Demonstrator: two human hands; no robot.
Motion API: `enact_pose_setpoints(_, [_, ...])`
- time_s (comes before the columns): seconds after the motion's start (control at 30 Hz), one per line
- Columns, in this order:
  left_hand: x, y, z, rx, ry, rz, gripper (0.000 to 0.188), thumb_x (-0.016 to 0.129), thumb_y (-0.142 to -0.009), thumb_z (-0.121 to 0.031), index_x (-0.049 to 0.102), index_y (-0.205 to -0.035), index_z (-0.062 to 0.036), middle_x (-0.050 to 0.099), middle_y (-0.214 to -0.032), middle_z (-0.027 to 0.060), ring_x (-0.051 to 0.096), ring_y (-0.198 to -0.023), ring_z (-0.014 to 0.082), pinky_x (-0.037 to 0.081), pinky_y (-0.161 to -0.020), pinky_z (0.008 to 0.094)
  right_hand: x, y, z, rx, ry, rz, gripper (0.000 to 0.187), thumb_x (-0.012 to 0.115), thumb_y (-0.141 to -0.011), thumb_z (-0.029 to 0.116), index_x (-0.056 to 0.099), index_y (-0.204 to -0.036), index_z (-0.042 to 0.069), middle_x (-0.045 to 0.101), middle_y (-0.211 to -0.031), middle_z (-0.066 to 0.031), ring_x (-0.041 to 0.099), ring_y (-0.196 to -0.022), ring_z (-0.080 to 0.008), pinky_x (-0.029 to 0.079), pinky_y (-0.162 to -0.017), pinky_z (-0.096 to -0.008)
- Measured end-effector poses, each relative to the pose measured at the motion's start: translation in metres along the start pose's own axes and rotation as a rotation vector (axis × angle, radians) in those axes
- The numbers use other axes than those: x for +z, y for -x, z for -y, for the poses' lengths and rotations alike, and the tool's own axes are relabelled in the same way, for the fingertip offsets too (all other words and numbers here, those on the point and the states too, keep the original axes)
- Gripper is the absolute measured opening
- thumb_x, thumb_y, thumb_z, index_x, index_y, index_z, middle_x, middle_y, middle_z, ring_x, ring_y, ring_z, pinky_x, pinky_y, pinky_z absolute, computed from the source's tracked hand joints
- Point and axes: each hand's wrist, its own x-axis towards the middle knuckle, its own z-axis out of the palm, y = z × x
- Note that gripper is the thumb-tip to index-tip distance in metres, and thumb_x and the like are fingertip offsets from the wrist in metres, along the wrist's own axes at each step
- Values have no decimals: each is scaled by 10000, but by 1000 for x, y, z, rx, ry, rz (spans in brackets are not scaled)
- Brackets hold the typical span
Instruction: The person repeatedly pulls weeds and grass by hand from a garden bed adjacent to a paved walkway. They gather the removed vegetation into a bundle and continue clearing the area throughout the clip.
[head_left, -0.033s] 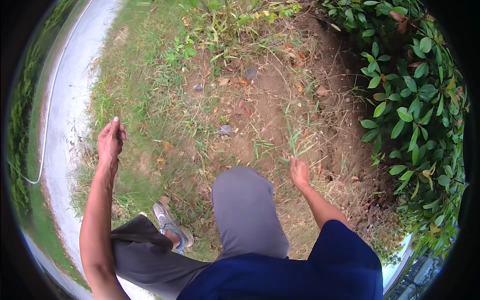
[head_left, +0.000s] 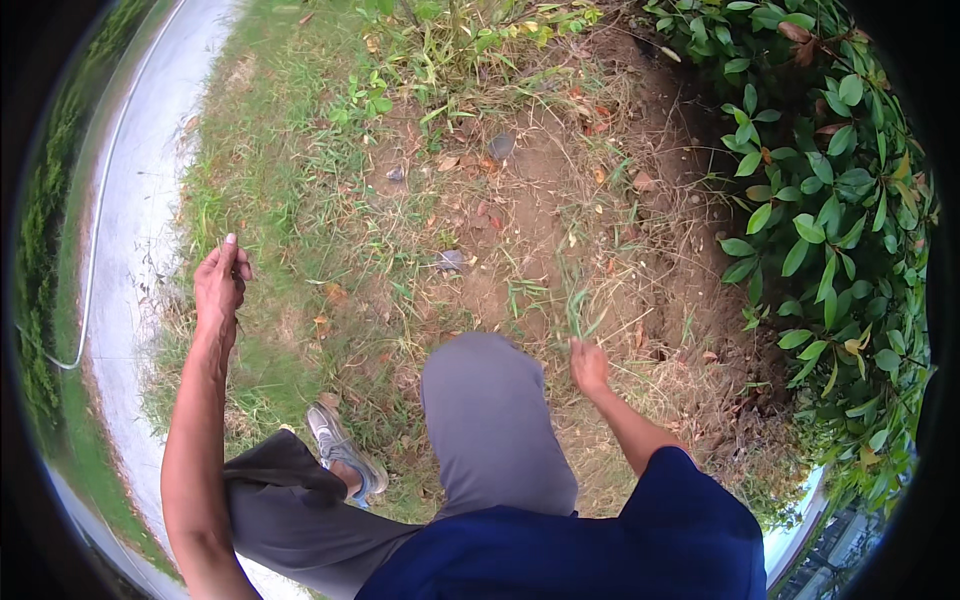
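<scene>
Item, right hand [head_left: 590, 368]: fingers folded in a pinch, gripping a tuft of green grass [head_left: 577, 305] at its near end; the blades fan away over bare soil [head_left: 515, 225], right of the bent knee [head_left: 485, 400]. From my remote seat I cannot tell whether any stem is rooted, the blades being thin and slightly blurred. Item, left hand [head_left: 219, 285]: raised well apart from the right, fingers curled in, thumb pointing up; I cannot tell whether anything sits between the fingertips. Handling note: for a sure hold on the tuft, I judge the pinch best kept low on the stems with all blades gathered, since a grip on the leaf ends alone would likely tear them; any pull should be steady and in line with the stems. Item, patchy turf [head_left: 285, 190]: green, left of the soil, with dry leaves [head_left: 334, 292] scattered about. Item, grey stone [head_left: 450, 261], beyond the knee; a second, rounder grey piece [head_left: 501, 147] farther off. Item, shoe [head_left: 342, 445]: pale grey, on the grass at the left. Item, leafy shrub [head_left: 825, 200]: glossy, dark green, along the right side. Item, pale path [head_left: 130, 250]: curving along the far left.
</scene>
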Motion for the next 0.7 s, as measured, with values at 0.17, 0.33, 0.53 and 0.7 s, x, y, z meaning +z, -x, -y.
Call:
enact_pose_setpoints(0.17, [-11,5,8,-5,-16,-11,344,527,-914,-412,564,-729,-124,491,-556,-36,327,-415,35,210,-384,211,11,80,-16,128,-198,43,567,536,-877,391,446,-1260,-18,591,-772,-271,588,-718,-405,453,-696,-493])
enact_pose_setpoints(0.33, [-1,-5,7,-37,9,34,337,527,-917,-398,560,-731,-119,497,-554,-29,329,-414,40,221,-390,213,8,-53,91,-318,-86,-236,495,685,-773,325,495,-1105,11,622,-809,-206,607,-757,-373,461,-710,-473])
enact_pose_setpoints(0.53, [17,-6,7,63,-30,98,342,532,-910,-413,560,-733,-122,506,-552,-27,324,-406,36,215,-385,209,33,-115,111,-318,65,-78,238,581,-792,211,585,-932,19,613,-783,-229,600,-789,-396,467,-692,-484])
enact_pose_setpoints(0.7, [-1,-8,15,68,-31,51,348,539,-906,-418,565,-738,-114,512,-560,-22,328,-410,38,222,-386,210,42,-47,70,-486,10,-176,208,534,-792,197,577,-861,5,586,-709,-227,567,-716,-411,440,-674,-505])
